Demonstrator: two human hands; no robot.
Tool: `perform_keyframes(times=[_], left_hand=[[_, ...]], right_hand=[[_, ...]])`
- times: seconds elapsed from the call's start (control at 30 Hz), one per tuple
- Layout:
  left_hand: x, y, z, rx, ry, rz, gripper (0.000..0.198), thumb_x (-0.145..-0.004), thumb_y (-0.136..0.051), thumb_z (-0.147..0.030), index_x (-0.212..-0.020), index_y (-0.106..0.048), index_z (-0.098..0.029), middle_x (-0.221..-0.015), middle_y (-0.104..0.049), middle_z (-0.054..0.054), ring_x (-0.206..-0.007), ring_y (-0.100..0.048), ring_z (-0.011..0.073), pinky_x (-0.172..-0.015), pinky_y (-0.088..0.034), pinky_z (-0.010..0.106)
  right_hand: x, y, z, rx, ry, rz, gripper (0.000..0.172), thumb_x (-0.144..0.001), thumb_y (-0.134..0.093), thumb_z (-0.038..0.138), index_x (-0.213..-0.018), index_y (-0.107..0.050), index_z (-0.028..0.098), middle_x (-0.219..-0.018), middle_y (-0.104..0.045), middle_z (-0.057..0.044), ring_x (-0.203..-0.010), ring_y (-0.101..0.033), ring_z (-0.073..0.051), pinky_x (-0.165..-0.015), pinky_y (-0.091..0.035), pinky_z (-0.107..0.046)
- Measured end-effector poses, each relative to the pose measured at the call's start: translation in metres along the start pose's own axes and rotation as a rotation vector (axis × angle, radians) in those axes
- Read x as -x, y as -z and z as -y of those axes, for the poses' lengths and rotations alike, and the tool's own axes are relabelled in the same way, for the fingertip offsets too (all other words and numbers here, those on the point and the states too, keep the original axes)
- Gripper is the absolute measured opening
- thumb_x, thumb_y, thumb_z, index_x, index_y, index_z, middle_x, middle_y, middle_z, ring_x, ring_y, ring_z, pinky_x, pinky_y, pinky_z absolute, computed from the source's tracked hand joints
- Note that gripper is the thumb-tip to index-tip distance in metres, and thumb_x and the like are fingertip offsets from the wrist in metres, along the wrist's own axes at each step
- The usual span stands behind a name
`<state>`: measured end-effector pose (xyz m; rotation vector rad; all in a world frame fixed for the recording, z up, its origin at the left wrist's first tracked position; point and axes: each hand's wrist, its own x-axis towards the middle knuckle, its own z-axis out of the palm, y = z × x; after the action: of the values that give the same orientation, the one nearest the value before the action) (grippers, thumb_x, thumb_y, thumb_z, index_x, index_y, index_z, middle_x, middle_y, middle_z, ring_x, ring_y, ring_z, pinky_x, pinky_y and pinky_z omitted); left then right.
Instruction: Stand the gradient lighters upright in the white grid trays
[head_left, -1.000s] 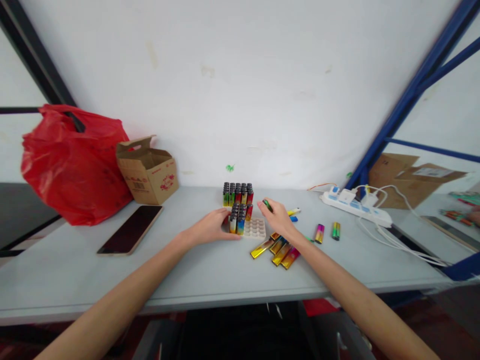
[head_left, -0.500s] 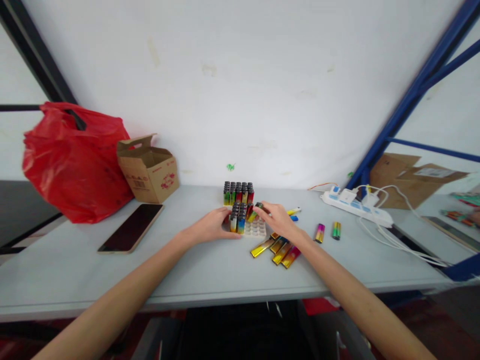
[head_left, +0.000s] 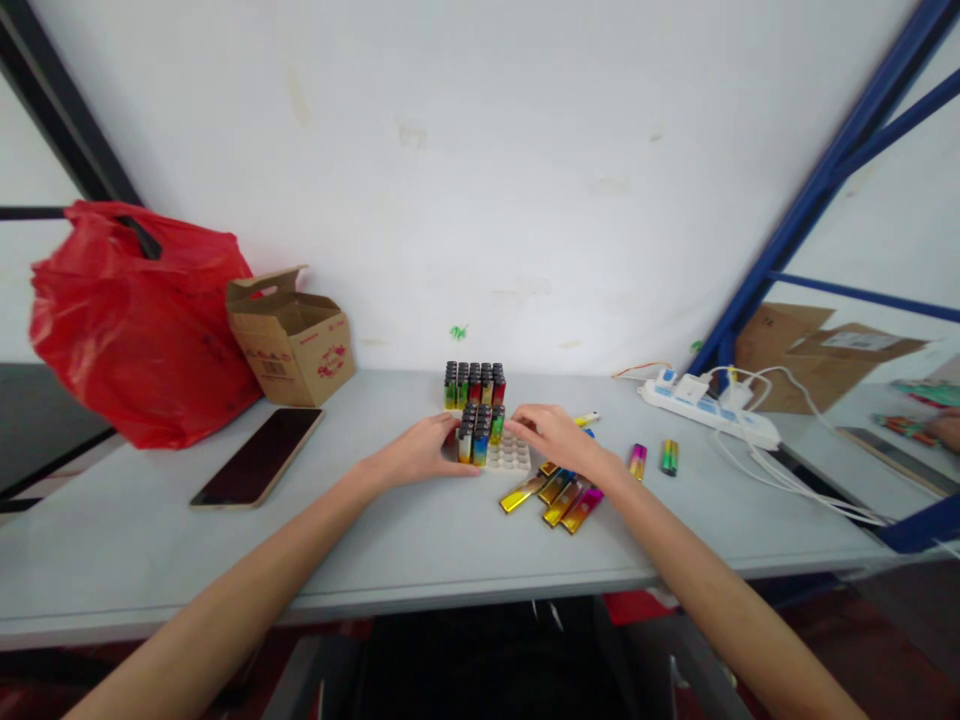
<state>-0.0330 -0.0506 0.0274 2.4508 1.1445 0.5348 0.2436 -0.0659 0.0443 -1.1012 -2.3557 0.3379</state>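
Note:
A white tray with round pockets [head_left: 511, 456] lies on the table, its left part filled with upright lighters [head_left: 472, 445]. My left hand [head_left: 426, 449] rests at the tray's left side, thumb and fingers apart around the corner of the lighters. A green lighter [head_left: 497, 425] stands upright in the tray beside the others. Just right of it is my right hand [head_left: 546, 434], its fingertips close to the lighter and partly bent; whether they touch it is unclear. Several gold lighters [head_left: 562, 501] lie loose below my right hand.
Behind the tray stands another block of lighters [head_left: 475, 387]. A phone [head_left: 259, 457], a cardboard box [head_left: 292, 340] and a red bag [head_left: 142, 320] are at left. At right lie pink [head_left: 637, 461] and green lighters [head_left: 670, 457], near a power strip [head_left: 709, 413]. A person's hand shows at the far right edge.
The green lighter, tilted in my right fingers before, now stands upright in the tray. My left hand has stayed beside the lighters. The view has shifted slightly.

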Motion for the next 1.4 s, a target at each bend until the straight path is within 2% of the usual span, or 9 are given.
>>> perform_keyframes(times=[0.23, 0.37, 0.47, 0.53, 0.67, 0.97, 1.1, 1.23, 1.4], left_hand=[[-0.001, 0.000, 0.001, -0.067, 0.009, 0.006, 0.065, -0.075, -0.079, -0.075, -0.105, -0.066, -0.019, -0.109, -0.073, 0.010, -0.096, -0.068, 0.0297, -0.086, -0.053, 0.039], [-0.001, 0.002, 0.000, -0.068, 0.008, 0.008, 0.065, -0.074, -0.078, -0.077, -0.103, -0.065, -0.020, -0.106, -0.073, 0.009, -0.092, -0.068, 0.0289, -0.083, -0.054, 0.038], [-0.001, 0.003, 0.000, -0.053, -0.018, 0.008, 0.066, -0.075, -0.078, -0.077, -0.107, -0.066, -0.020, -0.107, -0.073, 0.009, -0.094, -0.068, 0.0294, -0.084, -0.055, 0.039], [-0.001, 0.004, 0.001, -0.050, -0.018, 0.009, 0.066, -0.075, -0.078, -0.076, -0.107, -0.067, -0.020, -0.106, -0.073, 0.010, -0.093, -0.069, 0.0300, -0.083, -0.055, 0.040], [0.001, 0.011, 0.004, -0.061, 0.015, -0.009, 0.067, -0.071, -0.079, -0.078, -0.105, -0.069, -0.020, -0.103, -0.074, 0.010, -0.090, -0.070, 0.0301, -0.081, -0.055, 0.039], [0.004, 0.021, 0.011, -0.130, 0.094, -0.016, 0.064, -0.067, -0.079, -0.080, -0.088, -0.063, -0.021, -0.089, -0.071, 0.007, -0.077, -0.067, 0.0276, -0.067, -0.050, 0.037], [0.005, 0.020, 0.009, -0.105, 0.095, -0.014, 0.063, -0.065, -0.080, -0.079, -0.088, -0.064, -0.022, -0.087, -0.071, 0.006, -0.074, -0.066, 0.0268, -0.065, -0.049, 0.036], [0.005, 0.018, 0.005, -0.076, 0.062, -0.013, 0.062, -0.067, -0.081, -0.074, -0.095, -0.068, -0.020, -0.089, -0.072, 0.007, -0.075, -0.067, 0.0278, -0.066, -0.049, 0.037], [0.004, 0.014, -0.002, -0.066, 0.032, -0.001, 0.062, -0.069, -0.081, -0.074, -0.099, -0.069, -0.021, -0.095, -0.074, 0.007, -0.078, -0.068, 0.0280, -0.070, -0.052, 0.037]], right_hand=[[0.060, 0.039, 0.010, -0.060, -0.005, 0.137, 0.026, -0.105, -0.064, 0.045, -0.109, -0.076, 0.023, -0.116, -0.075, -0.008, -0.107, -0.070, -0.025, -0.098, -0.055, -0.039], [0.105, 0.029, 0.027, 0.085, -0.034, 0.089, 0.038, -0.105, -0.063, 0.047, -0.139, -0.069, 0.031, -0.156, -0.058, -0.008, -0.148, -0.051, -0.030, -0.125, -0.042, -0.047], [0.128, 0.012, 0.035, 0.179, -0.019, 0.132, 0.057, -0.107, -0.059, 0.049, -0.162, -0.049, 0.039, -0.173, -0.041, -0.004, -0.162, -0.034, -0.031, -0.134, -0.029, -0.055], [0.135, 0.004, 0.035, 0.215, -0.019, 0.175, 0.061, -0.109, -0.054, 0.048, -0.167, -0.038, 0.043, -0.176, -0.035, -0.001, -0.164, -0.028, -0.031, -0.135, -0.023, -0.061], [0.135, 0.003, 0.024, 0.240, -0.059, 0.172, 0.063, -0.110, -0.052, 0.049, -0.170, -0.032, 0.042, -0.176, -0.033, -0.003, -0.164, -0.027, -0.033, -0.134, -0.020, -0.065], [0.120, 0.008, -0.007, 0.308, -0.161, 0.093, 0.061, -0.111, -0.046, 0.055, -0.168, -0.040, 0.034, -0.175, -0.036, -0.009, -0.164, -0.028, -0.032, -0.133, -0.025, -0.063], [0.112, 0.016, -0.019, 0.297, -0.139, -0.015, 0.055, -0.112, -0.043, 0.049, -0.163, -0.049, 0.030, -0.170, -0.044, -0.012, -0.159, -0.039, -0.032, -0.130, -0.035, -0.059], [0.100, 0.038, -0.045, 0.261, -0.117, -0.155, 0.045, -0.112, -0.042, 0.041, -0.148, -0.065, 0.026, -0.152, -0.062, -0.015, -0.143, -0.058, -0.032, -0.124, -0.045, -0.057], [0.075, 0.055, -0.075, 0.226, -0.072, -0.088, 0.035, -0.106, -0.052, 0.033, -0.128, -0.075, 0.020, -0.129, -0.075, -0.016, -0.120, -0.071, -0.032, -0.111, -0.055, -0.055]])
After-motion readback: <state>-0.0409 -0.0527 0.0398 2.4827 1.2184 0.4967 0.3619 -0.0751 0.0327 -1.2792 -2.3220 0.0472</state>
